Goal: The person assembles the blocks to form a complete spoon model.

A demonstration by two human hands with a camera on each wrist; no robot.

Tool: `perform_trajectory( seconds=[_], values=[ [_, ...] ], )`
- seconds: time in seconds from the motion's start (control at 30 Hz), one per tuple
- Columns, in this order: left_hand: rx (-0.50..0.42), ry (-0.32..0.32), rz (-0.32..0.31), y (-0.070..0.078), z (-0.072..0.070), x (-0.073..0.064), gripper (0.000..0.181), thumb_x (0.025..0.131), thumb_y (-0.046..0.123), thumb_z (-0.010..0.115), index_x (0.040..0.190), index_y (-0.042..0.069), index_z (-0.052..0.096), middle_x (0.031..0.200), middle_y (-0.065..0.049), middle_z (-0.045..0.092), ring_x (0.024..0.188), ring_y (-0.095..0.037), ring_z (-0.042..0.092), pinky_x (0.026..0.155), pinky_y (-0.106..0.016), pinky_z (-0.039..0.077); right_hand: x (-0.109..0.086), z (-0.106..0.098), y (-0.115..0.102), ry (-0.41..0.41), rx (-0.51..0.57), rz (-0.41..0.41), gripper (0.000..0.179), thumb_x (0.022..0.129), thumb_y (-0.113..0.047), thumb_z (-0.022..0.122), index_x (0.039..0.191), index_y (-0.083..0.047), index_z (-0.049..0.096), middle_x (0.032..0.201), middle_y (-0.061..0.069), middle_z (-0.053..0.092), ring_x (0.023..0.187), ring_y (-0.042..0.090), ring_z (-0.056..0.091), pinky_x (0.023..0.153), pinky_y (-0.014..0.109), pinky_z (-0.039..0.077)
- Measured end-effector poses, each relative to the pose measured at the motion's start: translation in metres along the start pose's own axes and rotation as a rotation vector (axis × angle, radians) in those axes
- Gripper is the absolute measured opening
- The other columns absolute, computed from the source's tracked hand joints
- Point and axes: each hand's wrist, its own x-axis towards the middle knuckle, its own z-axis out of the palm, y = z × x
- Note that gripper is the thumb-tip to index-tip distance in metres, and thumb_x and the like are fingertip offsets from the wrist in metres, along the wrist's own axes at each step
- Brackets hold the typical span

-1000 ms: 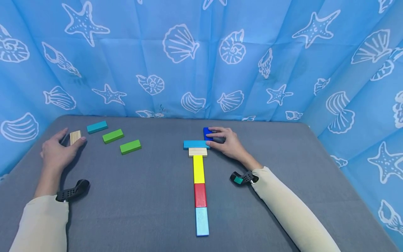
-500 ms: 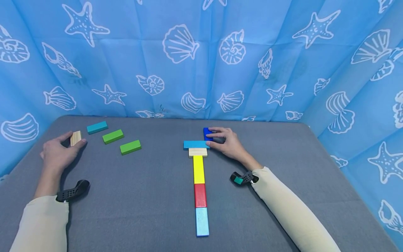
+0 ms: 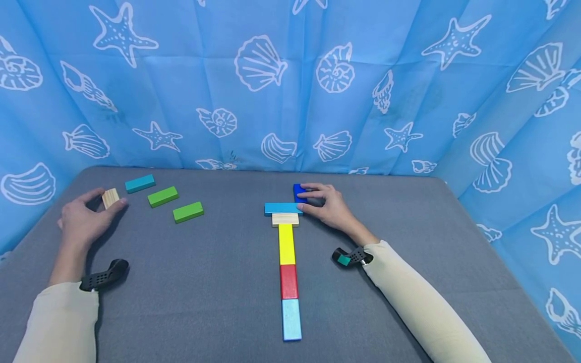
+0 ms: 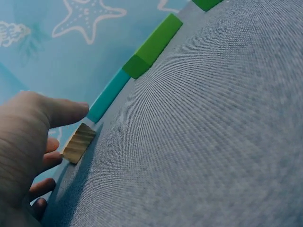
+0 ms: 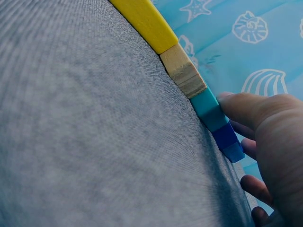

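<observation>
At the far left of the cloth, my left hand (image 3: 86, 219) loosely grips a plain wooden block (image 3: 110, 197), fingers on its left side and thumb along its right. The wrist view shows the wooden block's (image 4: 79, 143) grained end low against the cloth. My right hand (image 3: 329, 206) rests at the top of a block column. Its thumb touches the right end of a blue crosswise block (image 3: 282, 208), and its fingertips lie on a dark blue block (image 3: 298, 190), partly hidden by them. Below come a wooden block (image 3: 285, 219), yellow (image 3: 286, 244), red (image 3: 288, 281) and light blue (image 3: 291, 319) blocks.
Right of my left hand lie a teal block (image 3: 139, 183) and two green blocks, one (image 3: 163, 196) behind the other (image 3: 188, 212). Grey cloth (image 3: 204, 282) covers the table. A blue shell-patterned curtain (image 3: 181, 91) hangs along its back and right.
My left fingers have closed in on the wooden block, which has turned slightly and shifted a little to the right with the thumb. My right hand and the column have stayed still.
</observation>
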Motion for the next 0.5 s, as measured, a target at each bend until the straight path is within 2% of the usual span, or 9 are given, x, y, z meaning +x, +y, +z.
perform_trajectory(
  seconds=[0.23,0.5],
  values=[
    [0.016,-0.016,-0.007,0.0014,-0.0014,0.0003,0.075,0.098,0.041,0.060,0.154,-0.002,0.035,0.154,-0.039,0.028,0.141,-0.057,0.023,0.111,-0.068,0.011,0.0005,0.0007,0.0007,0.004,-0.009,0.009,0.035,0.093,-0.028,0.076,0.124,-0.013,0.075,0.145,0.004,0.058,0.136,0.032,0.040,0.112,0.061,0.022],
    [0.002,-0.006,-0.025,0.0021,-0.0010,-0.0001,0.077,0.098,0.045,0.061,0.155,-0.001,0.035,0.156,-0.036,0.028,0.143,-0.054,0.023,0.111,-0.067,0.012,-0.0002,-0.0001,-0.0007,0.002,-0.006,0.005,0.035,0.092,-0.027,0.077,0.124,-0.012,0.075,0.145,0.005,0.058,0.136,0.032,0.041,0.112,0.061,0.022]
  ],
)
